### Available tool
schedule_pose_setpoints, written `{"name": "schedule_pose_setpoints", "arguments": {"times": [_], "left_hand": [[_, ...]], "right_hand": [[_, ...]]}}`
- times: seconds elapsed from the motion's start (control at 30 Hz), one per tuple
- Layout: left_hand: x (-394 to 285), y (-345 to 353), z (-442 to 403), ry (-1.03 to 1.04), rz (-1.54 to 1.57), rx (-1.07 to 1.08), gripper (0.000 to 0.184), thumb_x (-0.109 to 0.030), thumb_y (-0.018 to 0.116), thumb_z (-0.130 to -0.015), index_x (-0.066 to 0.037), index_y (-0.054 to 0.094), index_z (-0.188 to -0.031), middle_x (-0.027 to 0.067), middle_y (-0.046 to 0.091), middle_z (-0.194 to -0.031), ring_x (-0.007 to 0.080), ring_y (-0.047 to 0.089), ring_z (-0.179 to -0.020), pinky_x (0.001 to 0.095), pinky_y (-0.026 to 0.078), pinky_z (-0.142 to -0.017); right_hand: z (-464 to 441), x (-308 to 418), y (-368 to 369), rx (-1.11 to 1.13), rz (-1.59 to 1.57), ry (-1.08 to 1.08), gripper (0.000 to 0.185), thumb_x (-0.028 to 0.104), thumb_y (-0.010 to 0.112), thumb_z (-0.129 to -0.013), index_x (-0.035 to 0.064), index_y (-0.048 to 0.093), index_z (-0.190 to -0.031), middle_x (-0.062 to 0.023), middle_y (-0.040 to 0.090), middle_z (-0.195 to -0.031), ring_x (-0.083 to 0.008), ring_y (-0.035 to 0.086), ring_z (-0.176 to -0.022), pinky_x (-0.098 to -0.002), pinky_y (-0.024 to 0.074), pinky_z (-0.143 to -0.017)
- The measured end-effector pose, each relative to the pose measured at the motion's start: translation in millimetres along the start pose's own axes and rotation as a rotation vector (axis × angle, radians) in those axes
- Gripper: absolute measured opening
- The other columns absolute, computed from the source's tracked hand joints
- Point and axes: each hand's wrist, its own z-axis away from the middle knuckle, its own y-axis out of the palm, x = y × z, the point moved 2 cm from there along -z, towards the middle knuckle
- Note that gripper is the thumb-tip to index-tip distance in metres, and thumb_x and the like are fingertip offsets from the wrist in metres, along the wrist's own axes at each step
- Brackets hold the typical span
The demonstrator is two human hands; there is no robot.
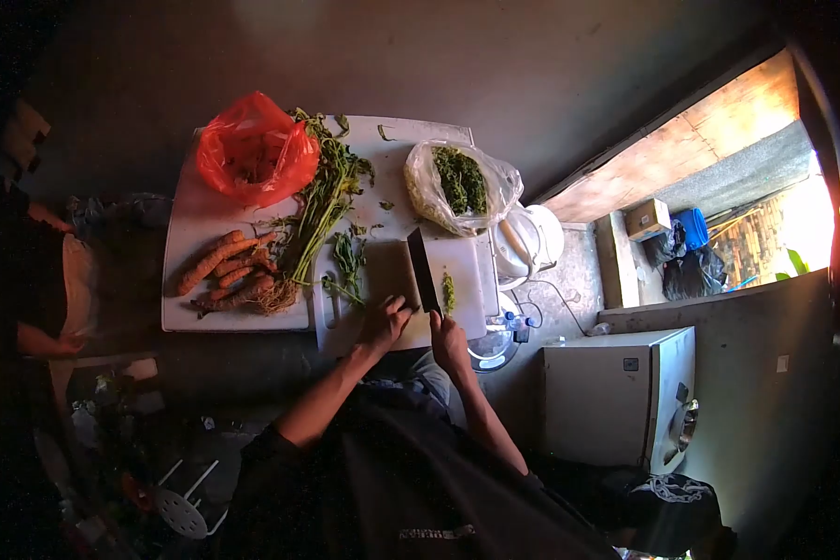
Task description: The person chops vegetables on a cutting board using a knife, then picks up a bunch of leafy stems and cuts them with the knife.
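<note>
My right hand (450,346) grips the handle of a dark, broad-bladed knife (423,270), its blade pointing away from me over the white cutting board (467,255). Chopped green pieces (449,292) lie to the right of the blade. My left hand (385,324) rests at the board's near side, left of the knife, fingers curled; what they hold, if anything, is too small to tell. Leafy stems (348,264) lie on the board's left part. Beyond the board, a clear plastic bag (418,191) holds chopped greens (460,180).
On the white table (185,303) are carrots (224,264), a red plastic bag (255,154) and a bunch of long green stems (319,224). A white bucket (537,238) stands right of the table, near a white appliance (597,392). Another person (56,280) is at the far left.
</note>
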Motion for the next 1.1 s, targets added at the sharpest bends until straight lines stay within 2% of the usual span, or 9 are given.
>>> {"name": "schedule_pose_setpoints", "arguments": {"times": [0.13, 0.27, 0.5, 0.57, 0.7, 0.73, 0.8, 0.87, 1.1], "left_hand": [[4.8, 8.7, 4.6, 0.094, -0.087, -0.136, 0.022, -0.012, 0.059, -0.081, -0.009, 0.07, -0.1, 0.0121, 0.06, -0.093, 0.0313, 0.06, -0.092, 0.0406, 0.051, -0.078], [-0.6, -3.9, 0.9, 0.029, 0.078, -0.038, 0.02, -0.014, 0.058, -0.084, -0.01, 0.069, -0.1, 0.0135, 0.06, -0.095, 0.0316, 0.059, -0.09, 0.0401, 0.05, -0.078], [17.2, 26.7, 10.0, 0.032, -0.027, -0.128, 0.012, -0.017, 0.064, -0.083, -0.007, 0.066, -0.09, 0.0135, 0.06, -0.091, 0.0337, 0.059, -0.088, 0.0425, 0.05, -0.074], [8.5, 11.8, 2.8, -0.099, -0.007, 0.083, 0.012, -0.019, 0.066, -0.083, -0.007, 0.065, -0.086, 0.0141, 0.06, -0.093, 0.0348, 0.059, -0.088, 0.0426, 0.05, -0.075], [6.0, 6.2, 4.3, -0.022, 0.033, -0.076, 0.011, -0.02, 0.063, -0.084, -0.009, 0.066, -0.086, 0.0136, 0.06, -0.095, 0.0348, 0.06, -0.089, 0.0432, 0.05, -0.076], [14.7, 19.0, 9.2, 0.079, -0.001, -0.214, 0.014, -0.019, 0.062, -0.084, -0.009, 0.067, -0.093, 0.0134, 0.06, -0.098, 0.034, 0.06, -0.09, 0.0432, 0.05, -0.076], [26.0, 35.4, 18.2, -0.044, 0.197, -0.086, 0.015, -0.019, 0.062, -0.084, -0.01, 0.067, -0.095, 0.0134, 0.06, -0.098, 0.034, 0.06, -0.091, 0.0432, 0.05, -0.076], [6.2, 4.1, 0.7, 0.027, 0.06, 0.021, 0.017, -0.018, 0.061, -0.085, -0.009, 0.067, -0.098, 0.0138, 0.06, -0.095, 0.0343, 0.06, -0.091, 0.0432, 0.051, -0.077], [6.6, 3.8, 3.0, -0.018, 0.081, -0.046, 0.014, -0.014, 0.06, -0.084, -0.008, 0.067, -0.095, 0.0139, 0.059, -0.093, 0.0341, 0.059, -0.09, 0.0434, 0.051, -0.076]], "right_hand": [[3.9, -3.3, 5.8, -0.039, 0.016, -0.011, 0.047, 0.035, 0.047, -0.1, -0.0069, 0.06, -0.084, -0.0352, 0.058, -0.076, -0.0536, 0.057, -0.081, -0.0579, 0.0434, -0.064], [-8.6, -5.8, 17.8, -0.046, -0.007, 0.011, 0.048, 0.036, 0.047, -0.1, -0.0068, 0.06, -0.082, -0.0356, 0.057, -0.076, -0.0529, 0.057, -0.082, -0.058, 0.0432, -0.064], [-5.4, -1.0, 1.4, 0.016, -0.049, -0.009, 0.048, 0.037, 0.044, -0.1, -0.0062, 0.062, -0.09, -0.0362, 0.057, -0.079, -0.0527, 0.057, -0.086, -0.0586, 0.0425, -0.067], [-1.2, -0.6, 2.6, -0.011, -0.021, -0.029, 0.043, 0.034, 0.045, -0.1, -0.0049, 0.061, -0.092, -0.0358, 0.057, -0.075, -0.0533, 0.058, -0.082, -0.0593, 0.0426, -0.063], [4.1, 0.5, 18.0, -0.134, 0.046, 0.001, 0.045, 0.035, 0.048, -0.099, -0.0049, 0.057, -0.081, -0.0346, 0.058, -0.072, -0.0535, 0.058, -0.077, -0.0602, 0.0429, -0.063], [-0.3, 4.0, 17.9, -0.132, 0.012, -0.024, 0.044, 0.034, 0.049, -0.099, -0.0047, 0.057, -0.08, -0.0345, 0.058, -0.072, -0.0538, 0.058, -0.076, -0.0604, 0.0427, -0.062], [-10.3, 0.6, 21.7, -0.13, -0.015, -0.054, 0.045, 0.035, 0.05, -0.099, -0.0049, 0.057, -0.08, -0.0346, 0.058, -0.073, -0.0544, 0.057, -0.076, -0.0604, 0.043, -0.062], [-14.5, 4.2, 13.1, -0.1, -0.012, -0.073, 0.048, 0.038, 0.05, -0.098, -0.0055, 0.059, -0.082, -0.0356, 0.058, -0.075, -0.0541, 0.057, -0.077, -0.0601, 0.0435, -0.064], [5.5, 9.3, -0.5, -0.015, 0.001, 0.036, 0.046, 0.036, 0.051, -0.098, -0.0062, 0.06, -0.083, -0.0354, 0.058, -0.074, -0.0534, 0.057, -0.077, -0.0599, 0.0429, -0.062]]}}
